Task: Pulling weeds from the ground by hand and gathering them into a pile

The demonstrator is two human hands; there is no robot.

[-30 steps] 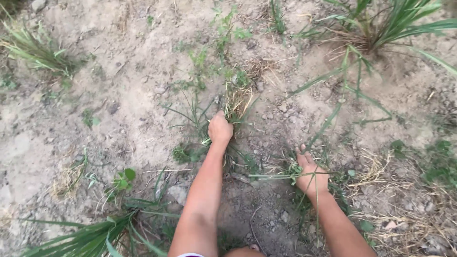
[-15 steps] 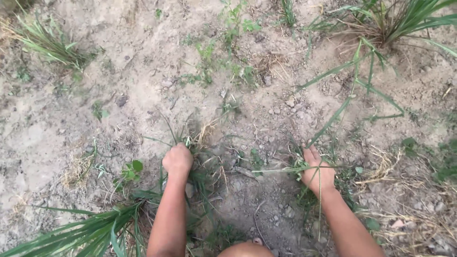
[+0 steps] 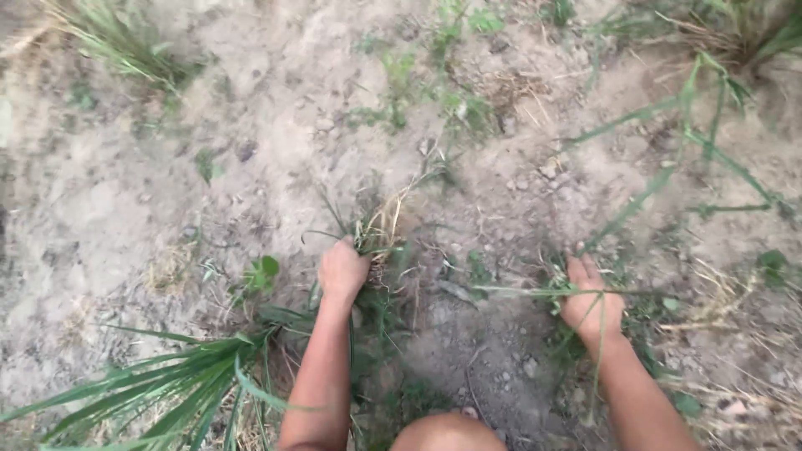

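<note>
Far left: a tuft of long green grass blades (image 3: 159, 388) fans out low over the sandy soil (image 3: 125, 200), its base near your left forearm.
Small leafy weed (image 3: 262, 272): it sits just left of your left hand, on bare ground, apart from the fist.
Left hand (image 3: 342, 271): your fingers are curled tight together into a fist, clamped on a bunch of grass.
Grass clump (image 3: 378, 227): a mix of green blades and dry yellow stalks, it sticks up and forward out of the top of your left fist, leaning slightly right; its lower part is hidden under the hand, so you cannot tell from here whether the roots are in the soil.
Centre ground: loose grey-brown dirt with small stones (image 3: 530, 366) lies between your two arms, and a rounded bit of your knee (image 3: 447, 432) shows at the bottom edge.
Right hand (image 3: 591, 302): it lies flat, palm down on the ground, fingers stretched forward and close together, gripping nothing that shows.
Thin green stem (image 3: 535, 291): it runs sideways across the back of your right hand, touching it.
Long grass runner (image 3: 660, 179): it stretches from just beyond your right fingertips up toward the top right.
Far right: dry straw litter (image 3: 718, 309) lies scattered on the soil.
</note>
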